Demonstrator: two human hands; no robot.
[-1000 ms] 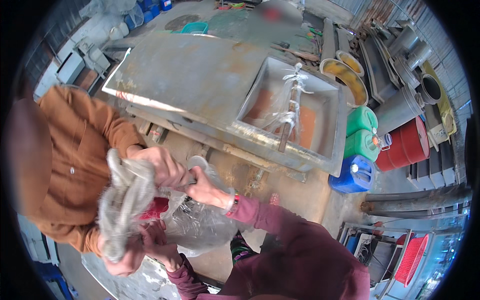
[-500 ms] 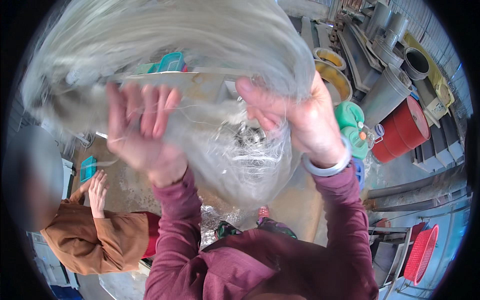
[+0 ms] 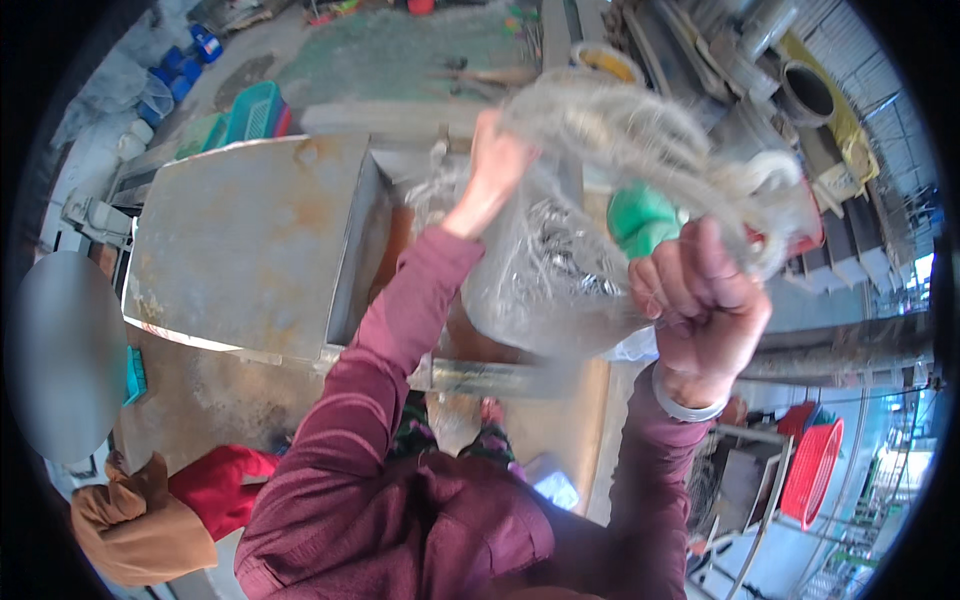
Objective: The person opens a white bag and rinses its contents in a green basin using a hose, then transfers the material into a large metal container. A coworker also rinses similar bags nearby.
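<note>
since half a second ago the clear bag has dropped from right in front of the camera down over the metal table, and my hands have spread apart. the bundle of pale netting now stretches between them instead of covering the view.

closest to me, my right hand (image 3: 700, 300) is fisted tight, fingers curled shut around one end of the tangled pale netting (image 3: 640, 130). white band on that wrist. the clear plastic bag (image 3: 550, 280) hangs just beside that fist, below the netting; something dark and silvery sits inside it, too blurred to tell.

my left hand (image 3: 495, 165) is further out, arm stretched, fingers pinched closed on the netting and the bag's top edge. can't tell which exactly.

the bag hangs over the rusty sunken tray at the right side of the metal table (image 3: 240, 240). a green container (image 3: 645, 220) shows behind the bag, past the table's right edge. a red basket (image 3: 812, 470) is low on the right. another person in brown and red crouches at the lower left, off the table's near edge.
</note>
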